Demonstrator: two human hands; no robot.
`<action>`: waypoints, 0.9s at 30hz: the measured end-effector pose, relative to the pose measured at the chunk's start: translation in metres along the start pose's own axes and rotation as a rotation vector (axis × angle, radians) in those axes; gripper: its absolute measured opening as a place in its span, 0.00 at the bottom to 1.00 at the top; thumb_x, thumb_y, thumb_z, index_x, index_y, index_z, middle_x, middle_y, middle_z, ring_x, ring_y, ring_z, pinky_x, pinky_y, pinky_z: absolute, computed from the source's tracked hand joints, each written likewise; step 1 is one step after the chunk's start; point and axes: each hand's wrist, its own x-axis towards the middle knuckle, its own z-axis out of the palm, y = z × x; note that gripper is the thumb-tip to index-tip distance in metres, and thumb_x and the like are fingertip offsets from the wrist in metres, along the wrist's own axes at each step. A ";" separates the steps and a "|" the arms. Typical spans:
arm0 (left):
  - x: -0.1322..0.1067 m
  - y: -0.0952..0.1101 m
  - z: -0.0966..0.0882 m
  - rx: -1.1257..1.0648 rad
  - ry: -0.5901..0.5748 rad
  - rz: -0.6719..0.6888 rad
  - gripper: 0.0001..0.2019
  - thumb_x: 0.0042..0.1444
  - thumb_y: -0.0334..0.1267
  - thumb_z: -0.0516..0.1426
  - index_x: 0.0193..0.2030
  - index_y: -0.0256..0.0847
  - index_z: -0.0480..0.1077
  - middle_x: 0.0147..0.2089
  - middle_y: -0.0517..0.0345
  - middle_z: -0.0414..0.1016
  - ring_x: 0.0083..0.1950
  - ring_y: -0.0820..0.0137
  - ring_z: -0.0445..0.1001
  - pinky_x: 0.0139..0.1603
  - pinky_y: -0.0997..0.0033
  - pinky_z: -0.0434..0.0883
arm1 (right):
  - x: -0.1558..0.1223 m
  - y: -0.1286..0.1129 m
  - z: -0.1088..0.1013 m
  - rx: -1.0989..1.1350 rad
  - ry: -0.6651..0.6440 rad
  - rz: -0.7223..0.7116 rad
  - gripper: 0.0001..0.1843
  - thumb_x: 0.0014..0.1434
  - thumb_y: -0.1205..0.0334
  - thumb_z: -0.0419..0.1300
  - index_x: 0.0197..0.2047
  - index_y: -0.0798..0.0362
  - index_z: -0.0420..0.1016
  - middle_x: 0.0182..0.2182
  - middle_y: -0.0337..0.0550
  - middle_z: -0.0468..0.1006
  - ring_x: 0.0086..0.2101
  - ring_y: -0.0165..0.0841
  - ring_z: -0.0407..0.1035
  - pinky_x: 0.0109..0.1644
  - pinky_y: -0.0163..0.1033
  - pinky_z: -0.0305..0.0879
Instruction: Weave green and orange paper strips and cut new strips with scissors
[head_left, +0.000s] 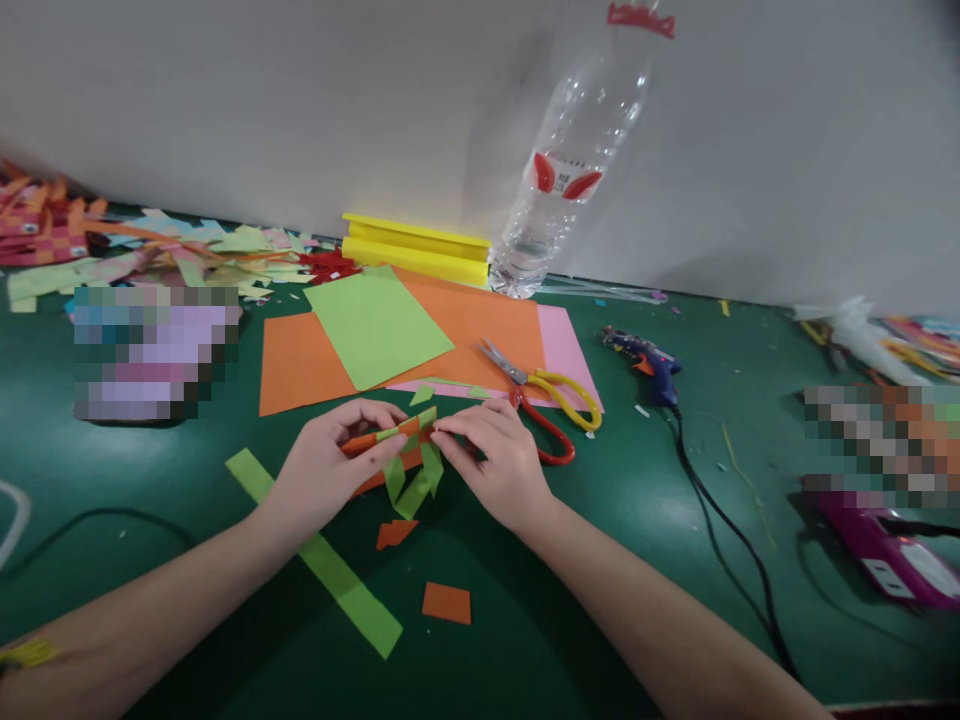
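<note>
- Plainly, the left hand [328,455] is clamped on a small orange-and-green paper piece [410,428], thumb below and fingers curled behind.
- The right hand [496,460] is at the opposite end of that piece, thumb and forefinger brought close together; I cannot quite tell whether they pinch its edge or only touch it.
- The piece is between the two hands, above the green table [570,620], with folded light green strips hanging from it.
- A long green strip [352,595] lies aslant on the table, passing beneath the left wrist.
- Nearer the wearer lie a jagged orange scrap [395,534] and an orange rectangle [447,603].
- Beyond the hands, a green sheet [379,330] overlaps orange paper [304,365], with a pink sheet [574,360] partly under it.
- Scissors [519,376] with yellow and red handles rest just beside the right hand, blades over the orange paper.
- Right of them lies a blue glue gun [660,378]; a clear bottle [574,150] stands by the wall.
</note>
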 end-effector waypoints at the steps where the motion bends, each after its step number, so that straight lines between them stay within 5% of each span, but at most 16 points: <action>1: -0.001 0.000 0.001 -0.037 -0.017 0.009 0.08 0.50 0.40 0.61 0.29 0.41 0.66 0.42 0.56 0.76 0.40 0.69 0.75 0.38 0.75 0.72 | 0.000 0.000 0.000 -0.005 0.004 0.000 0.03 0.59 0.65 0.58 0.35 0.53 0.73 0.30 0.40 0.80 0.30 0.30 0.72 0.42 0.41 0.62; 10: -0.006 -0.003 0.003 -0.090 -0.140 0.024 0.06 0.54 0.38 0.58 0.34 0.41 0.65 0.52 0.51 0.74 0.48 0.63 0.75 0.42 0.69 0.74 | -0.001 -0.001 -0.002 -0.047 0.016 0.018 0.04 0.59 0.64 0.58 0.33 0.53 0.72 0.27 0.39 0.79 0.28 0.28 0.70 0.41 0.41 0.60; 19: -0.009 0.000 0.001 -0.130 -0.194 0.116 0.03 0.56 0.35 0.57 0.34 0.41 0.65 0.50 0.51 0.76 0.48 0.66 0.75 0.45 0.70 0.74 | 0.000 -0.001 -0.004 -0.056 0.053 -0.007 0.05 0.59 0.62 0.58 0.32 0.52 0.72 0.27 0.37 0.79 0.27 0.28 0.70 0.40 0.40 0.59; 27: -0.008 0.000 0.001 -0.171 -0.190 0.060 0.03 0.55 0.36 0.58 0.33 0.42 0.66 0.48 0.51 0.77 0.45 0.65 0.76 0.44 0.69 0.73 | 0.001 -0.001 -0.006 -0.029 0.057 -0.023 0.04 0.58 0.62 0.60 0.31 0.50 0.71 0.25 0.36 0.79 0.25 0.28 0.70 0.38 0.40 0.59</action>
